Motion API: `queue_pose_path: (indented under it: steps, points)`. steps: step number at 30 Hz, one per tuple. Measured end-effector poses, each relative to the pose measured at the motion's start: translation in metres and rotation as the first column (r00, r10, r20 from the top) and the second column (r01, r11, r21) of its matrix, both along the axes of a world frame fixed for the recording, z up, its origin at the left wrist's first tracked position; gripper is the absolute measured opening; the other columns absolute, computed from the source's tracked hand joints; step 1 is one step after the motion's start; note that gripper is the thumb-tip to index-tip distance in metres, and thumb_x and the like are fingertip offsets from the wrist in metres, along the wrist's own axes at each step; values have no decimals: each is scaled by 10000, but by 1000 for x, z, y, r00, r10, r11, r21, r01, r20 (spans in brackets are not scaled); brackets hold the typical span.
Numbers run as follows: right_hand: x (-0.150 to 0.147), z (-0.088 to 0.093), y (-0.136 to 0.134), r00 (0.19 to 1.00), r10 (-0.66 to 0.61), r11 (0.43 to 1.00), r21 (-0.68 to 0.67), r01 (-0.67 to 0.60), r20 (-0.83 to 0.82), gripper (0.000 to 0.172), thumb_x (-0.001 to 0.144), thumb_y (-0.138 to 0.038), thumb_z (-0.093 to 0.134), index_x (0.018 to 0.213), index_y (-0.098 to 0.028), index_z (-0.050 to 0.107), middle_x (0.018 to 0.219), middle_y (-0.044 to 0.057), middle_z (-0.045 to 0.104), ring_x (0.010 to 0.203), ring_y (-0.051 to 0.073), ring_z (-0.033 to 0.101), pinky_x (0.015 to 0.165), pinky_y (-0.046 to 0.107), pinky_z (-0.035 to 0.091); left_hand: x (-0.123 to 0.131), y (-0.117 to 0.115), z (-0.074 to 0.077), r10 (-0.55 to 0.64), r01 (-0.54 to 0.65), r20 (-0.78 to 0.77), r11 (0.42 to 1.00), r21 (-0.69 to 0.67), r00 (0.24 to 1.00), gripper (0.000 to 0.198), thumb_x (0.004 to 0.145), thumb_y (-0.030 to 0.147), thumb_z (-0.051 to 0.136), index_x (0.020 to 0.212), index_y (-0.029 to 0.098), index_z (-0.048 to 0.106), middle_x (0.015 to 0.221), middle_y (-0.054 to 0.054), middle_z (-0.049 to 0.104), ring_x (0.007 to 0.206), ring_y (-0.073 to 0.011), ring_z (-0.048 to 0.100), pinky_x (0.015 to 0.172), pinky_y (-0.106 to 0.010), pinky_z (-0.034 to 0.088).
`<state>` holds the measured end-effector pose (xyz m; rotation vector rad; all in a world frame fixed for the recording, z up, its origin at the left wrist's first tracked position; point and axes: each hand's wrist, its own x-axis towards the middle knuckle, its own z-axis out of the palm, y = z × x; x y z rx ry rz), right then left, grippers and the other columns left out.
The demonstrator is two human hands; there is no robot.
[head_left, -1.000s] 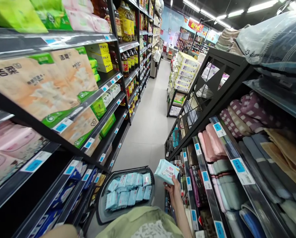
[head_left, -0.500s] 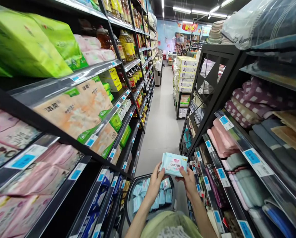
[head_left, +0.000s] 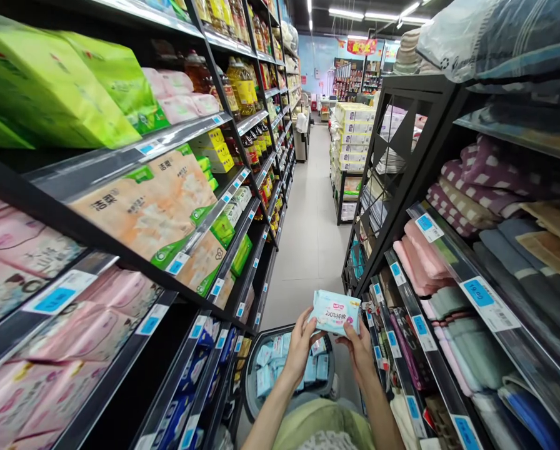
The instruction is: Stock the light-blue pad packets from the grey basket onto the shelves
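Observation:
I hold a small pale-blue packet (head_left: pixel 335 312) with red print in both hands, in front of me at aisle height. My left hand (head_left: pixel 300 347) grips its left edge and my right hand (head_left: pixel 359 351) pinches its right edge. Directly below the packet stands a dark shopping basket (head_left: pixel 250 400) on the floor. Several more of the same blue packets (head_left: pixel 269 365) lie inside it.
Dark shelves on the left (head_left: pixel 120 162) carry big tissue packs, with oil bottles farther along. The rack on the right (head_left: pixel 430 262) holds folded towels. A grey tiled aisle (head_left: pixel 310 237) runs ahead to stacked boxes (head_left: pixel 352 134).
My left hand came up and joined the right on the packet. The view swung so the aisle sits more centred and the basket lies lower in frame.

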<state>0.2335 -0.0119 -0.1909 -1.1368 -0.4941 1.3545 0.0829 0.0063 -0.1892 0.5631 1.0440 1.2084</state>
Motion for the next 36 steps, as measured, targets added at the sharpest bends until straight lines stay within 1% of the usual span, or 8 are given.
queue_pose_path:
  steps: [4,7,11,15,19,24,31,36]
  points:
    - [3,-1,2,998,-44,997,-64,47,48,685,652,-569,935,1163,-170,714,1042,97,786,743,204,710,577,272,557,-8,-4,-3,12,10,-271,997,81,962,847,828,700,774,1456,186,530,1479,-222,614,1360,-385,617,1126,-542,525]
    - [2,2,4,995,-23,993,-113,34,100,750,629,-595,939,1191,-161,696,1024,102,785,692,193,694,574,279,557,-18,-9,6,136,138,-663,929,344,736,625,959,503,701,1511,265,530,1642,-160,464,1533,-349,438,1253,-566,379]
    - [-4,5,3,977,57,997,-66,-44,204,793,672,-651,897,1271,-181,674,1109,107,773,833,232,716,639,293,580,-20,-12,13,168,476,-831,752,456,530,694,896,282,774,1542,342,529,1689,-109,414,1601,-347,317,1280,-586,328]
    - [-14,10,0,955,161,974,115,-194,249,724,809,-737,753,1308,-215,700,1161,105,756,1010,266,708,837,349,593,-13,-9,5,238,159,-700,879,450,673,860,729,334,927,1496,252,547,1579,-184,533,1516,-404,446,1243,-586,378]
    - [-19,11,8,904,67,961,216,-172,423,548,854,-602,779,1256,-235,724,1250,102,721,1097,251,660,960,374,550,-11,-6,-1,247,-232,-169,967,103,954,844,691,517,929,1388,202,574,1306,-155,722,1240,-346,688,1089,-473,545]
    - [-23,0,24,956,129,989,31,-143,264,729,709,-603,892,1281,-199,689,1385,154,685,1243,317,658,1003,422,574,-7,-11,-7,316,-295,224,948,-122,922,799,662,505,946,1326,208,616,1266,-111,759,1219,-313,711,1100,-434,548]
    - [-29,-12,24,972,198,980,-38,-195,128,707,681,-634,912,1197,-196,708,1319,141,730,1226,308,694,978,379,609,-11,-21,-22,327,-306,207,943,-129,922,739,715,497,940,1320,220,618,1321,-115,740,1248,-315,705,1114,-434,539]
    - [-27,-16,26,942,136,990,-71,-119,306,717,619,-716,910,1072,-195,718,1155,142,747,1004,280,713,733,320,619,-17,-20,-28,340,-338,-180,940,43,923,760,760,511,896,1390,251,558,1358,-127,702,1270,-322,669,1115,-449,512]
